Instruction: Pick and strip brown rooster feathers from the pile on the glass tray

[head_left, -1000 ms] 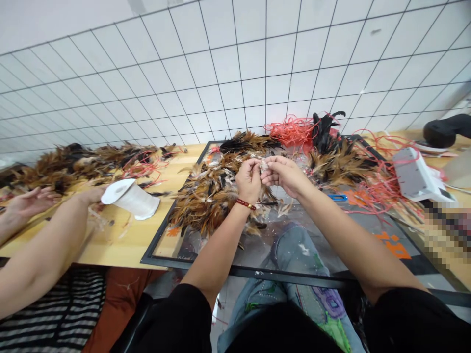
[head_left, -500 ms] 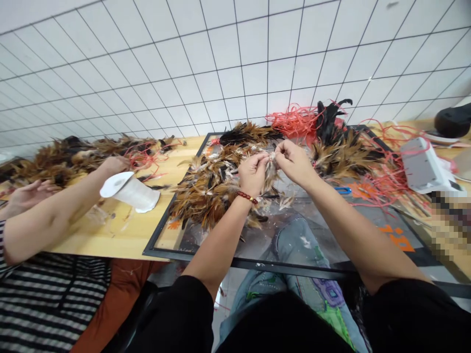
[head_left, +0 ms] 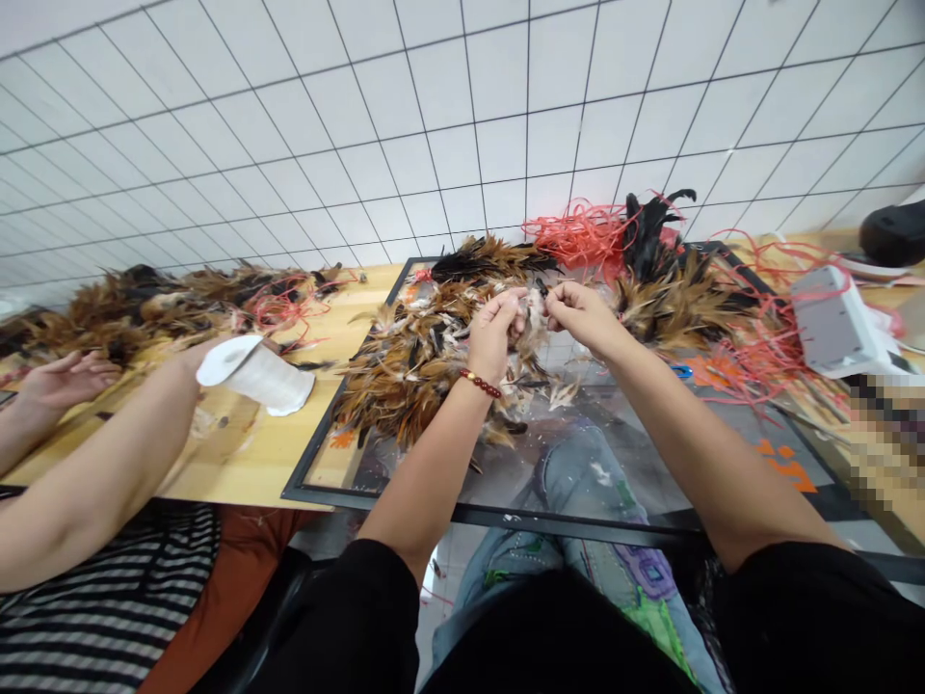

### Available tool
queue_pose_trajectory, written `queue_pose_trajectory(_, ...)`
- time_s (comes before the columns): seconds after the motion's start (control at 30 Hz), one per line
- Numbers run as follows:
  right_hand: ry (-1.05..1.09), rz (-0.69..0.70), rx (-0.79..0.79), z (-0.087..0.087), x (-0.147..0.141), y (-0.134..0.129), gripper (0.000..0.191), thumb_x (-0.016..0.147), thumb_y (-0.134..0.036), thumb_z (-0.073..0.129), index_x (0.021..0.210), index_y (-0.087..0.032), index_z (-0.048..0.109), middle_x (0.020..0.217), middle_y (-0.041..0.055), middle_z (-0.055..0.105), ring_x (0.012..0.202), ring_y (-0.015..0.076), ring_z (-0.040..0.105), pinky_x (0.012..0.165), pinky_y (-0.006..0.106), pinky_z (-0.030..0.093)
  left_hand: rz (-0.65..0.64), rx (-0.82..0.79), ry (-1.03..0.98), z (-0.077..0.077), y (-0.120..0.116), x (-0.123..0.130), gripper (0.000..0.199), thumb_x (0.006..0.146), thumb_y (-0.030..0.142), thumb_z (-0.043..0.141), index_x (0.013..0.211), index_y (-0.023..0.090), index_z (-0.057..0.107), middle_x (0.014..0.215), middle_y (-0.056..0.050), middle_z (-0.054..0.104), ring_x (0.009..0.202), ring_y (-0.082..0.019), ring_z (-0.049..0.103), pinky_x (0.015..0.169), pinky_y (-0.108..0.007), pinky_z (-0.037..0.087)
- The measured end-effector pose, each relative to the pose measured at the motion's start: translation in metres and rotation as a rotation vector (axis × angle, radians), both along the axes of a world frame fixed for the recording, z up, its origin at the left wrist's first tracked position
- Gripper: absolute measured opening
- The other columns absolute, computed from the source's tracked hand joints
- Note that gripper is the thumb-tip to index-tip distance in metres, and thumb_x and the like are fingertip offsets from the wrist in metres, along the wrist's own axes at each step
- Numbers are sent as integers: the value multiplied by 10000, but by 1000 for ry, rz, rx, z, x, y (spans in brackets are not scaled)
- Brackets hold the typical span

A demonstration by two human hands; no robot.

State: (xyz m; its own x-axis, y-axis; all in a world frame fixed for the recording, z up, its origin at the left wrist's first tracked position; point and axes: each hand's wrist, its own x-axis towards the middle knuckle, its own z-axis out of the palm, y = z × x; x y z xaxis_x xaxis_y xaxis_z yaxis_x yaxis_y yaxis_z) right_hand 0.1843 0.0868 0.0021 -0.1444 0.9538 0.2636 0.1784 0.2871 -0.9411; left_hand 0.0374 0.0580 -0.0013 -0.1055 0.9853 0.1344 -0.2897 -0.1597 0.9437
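Observation:
My left hand [head_left: 495, 333], with a beaded bracelet at its wrist, is closed on a small tuft of pale feathers [head_left: 533, 333]. At the tuft's right edge, my right hand [head_left: 578, 313] has its thumb and finger pinched together; whatever lies between them is too small to make out. Below and left of my hands spreads a heap of brown and white feathers [head_left: 405, 386] on a framed clear panel [head_left: 462, 477]. A bundle of brown feathers [head_left: 498, 258] lies behind my hands. Brown and black feathers [head_left: 672, 299] are to the right.
Red plastic string [head_left: 578, 236] is piled at the back and trails right. A white box [head_left: 838, 323] stands on the right, near a blue object [head_left: 680, 371]. On the left, a co-worker's arm [head_left: 108, 453] reaches past a white spool [head_left: 256, 374] towards more feathers [head_left: 108, 318].
My right hand has shifted slightly right and down, a little away from my left hand. The co-worker's arm has moved, its hand now mostly behind the spool.

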Motion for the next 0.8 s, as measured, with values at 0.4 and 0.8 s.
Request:
queue_pose_trajectory(0.4, -156, 99, -17, 12, 5, -6, 117, 737, -286, 568, 687, -180, 568, 541, -46, 507, 514, 84, 419, 527, 220, 327, -300, -160, -232, 9, -9, -5, 294, 757, 341, 773, 684, 147, 563, 670, 28, 597, 409, 15, 304, 392, -165, 197)
queue_pose_trajectory(0.8, -337, 50, 125, 16, 9, -8, 169, 712, -320, 571, 685, -162, 621, 597, -27, 553, 565, 94, 439, 555, 235, 333, -131, -193, -69, -2, -3, 4, 232, 604, 158, 828, 790, 141, 690, 589, 46, 568, 463, -15, 402, 413, -147, 244)
